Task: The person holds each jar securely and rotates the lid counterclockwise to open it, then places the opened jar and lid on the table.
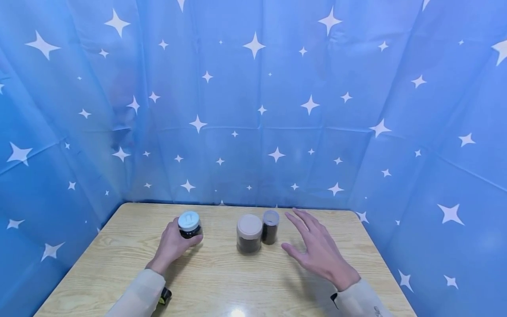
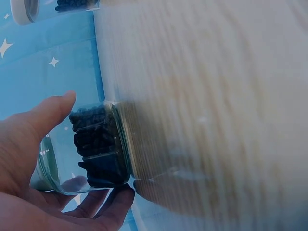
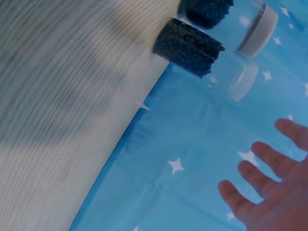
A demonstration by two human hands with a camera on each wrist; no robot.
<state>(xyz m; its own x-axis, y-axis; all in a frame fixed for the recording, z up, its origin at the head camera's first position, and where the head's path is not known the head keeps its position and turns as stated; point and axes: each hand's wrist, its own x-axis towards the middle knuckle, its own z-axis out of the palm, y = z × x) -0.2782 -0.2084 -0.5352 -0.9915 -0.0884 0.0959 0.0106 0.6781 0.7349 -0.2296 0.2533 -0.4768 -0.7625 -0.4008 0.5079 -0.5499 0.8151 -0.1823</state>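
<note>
My left hand [image 1: 174, 244] grips a clear jar [image 1: 190, 224] with a pale blue lid at the left of the table. Black bean-like pieces fill the lower part of this jar [image 2: 98, 149] in the left wrist view, with thumb on one side and fingers on the other. Beside each other near the middle stand a wide jar [image 1: 249, 235] with a pinkish-white lid and a slimmer jar [image 1: 270, 226] with a translucent lid, both with dark contents. To their right, my right hand [image 1: 317, 248] hovers with fingers spread, holding nothing and apart from the slim jar.
The wood-grain table [image 1: 214, 277] ends at a blue star-patterned curtain [image 1: 253, 167] at the back and sides. A small black and yellow-green object [image 1: 165, 296] lies by my left sleeve, partly hidden.
</note>
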